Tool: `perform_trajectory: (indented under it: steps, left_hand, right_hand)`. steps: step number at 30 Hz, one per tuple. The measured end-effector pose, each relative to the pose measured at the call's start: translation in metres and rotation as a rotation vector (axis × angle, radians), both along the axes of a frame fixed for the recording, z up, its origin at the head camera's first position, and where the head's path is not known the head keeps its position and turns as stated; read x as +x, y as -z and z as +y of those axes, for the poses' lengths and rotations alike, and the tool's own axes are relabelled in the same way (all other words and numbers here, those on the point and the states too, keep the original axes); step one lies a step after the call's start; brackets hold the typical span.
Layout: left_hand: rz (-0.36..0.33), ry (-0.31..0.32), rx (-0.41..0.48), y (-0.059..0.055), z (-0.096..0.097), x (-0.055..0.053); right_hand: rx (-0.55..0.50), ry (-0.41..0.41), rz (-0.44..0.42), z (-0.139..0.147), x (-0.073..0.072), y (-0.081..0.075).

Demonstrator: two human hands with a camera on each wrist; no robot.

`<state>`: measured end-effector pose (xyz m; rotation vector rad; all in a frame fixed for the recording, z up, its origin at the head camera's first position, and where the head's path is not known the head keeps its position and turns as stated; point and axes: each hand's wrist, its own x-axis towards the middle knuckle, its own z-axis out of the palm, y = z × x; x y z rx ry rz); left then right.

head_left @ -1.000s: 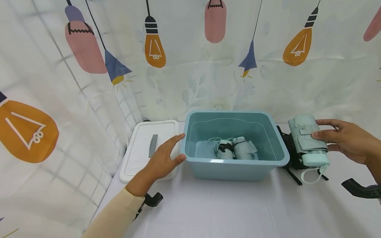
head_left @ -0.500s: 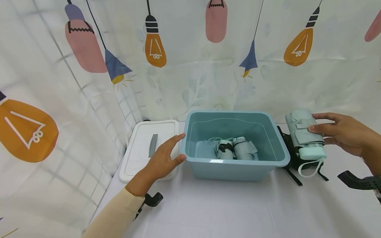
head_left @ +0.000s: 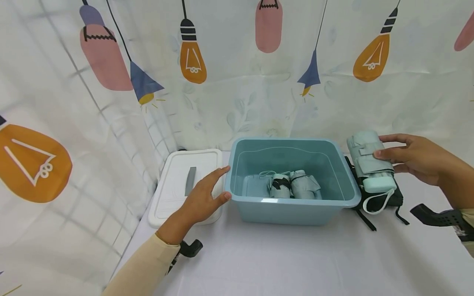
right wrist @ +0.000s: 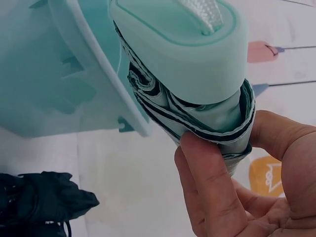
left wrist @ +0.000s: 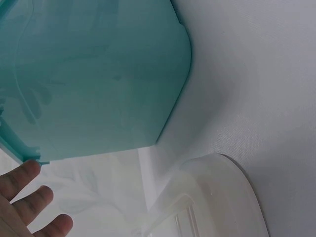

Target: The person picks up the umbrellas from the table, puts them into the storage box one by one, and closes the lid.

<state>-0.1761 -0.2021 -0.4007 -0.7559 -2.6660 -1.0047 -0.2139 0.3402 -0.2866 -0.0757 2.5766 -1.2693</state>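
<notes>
My right hand (head_left: 422, 158) grips a folded mint-green umbrella (head_left: 372, 158) by its side, thumb on top. Its pale handle end and white wrist loop point toward me; the right wrist view shows the handle (right wrist: 192, 54) and rolled fabric close up, with fingers curled round it. The umbrella is just right of a blue plastic bin (head_left: 289, 209). With spread, relaxed fingers, my left hand (head_left: 200, 199) touches the bin's left rim. Inside the bin lie two rolled pale-green bundles (head_left: 305, 185) with cords. A dark folded umbrella (right wrist: 44, 202) lies on the table below the held one.
A white lid (head_left: 172, 185) with a grey handle lies left of the bin, partly behind my left hand. White cloth covers the table (head_left: 277, 259). A patterned curtain (head_left: 237, 82) hangs close behind the bin and along the left side.
My right hand has carried the mint-green umbrella left and slightly up, toward the bin's right rim, uncovering more of the black umbrella below. The left hand and bin have stayed put.
</notes>
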Motion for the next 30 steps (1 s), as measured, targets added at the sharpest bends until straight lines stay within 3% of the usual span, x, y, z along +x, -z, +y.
perform_trajectory:
  steps: [23,30]
  left_hand:
    - [0.006,0.017,0.013,0.0,0.0,0.0]
    - [0.011,0.019,0.014,-0.001,0.001,0.001]
  right_hand:
    - [-0.02,-0.058,-0.008,-0.037,-0.012,-0.007]
    - [-0.021,-0.044,-0.017,-0.047,-0.016,-0.004]
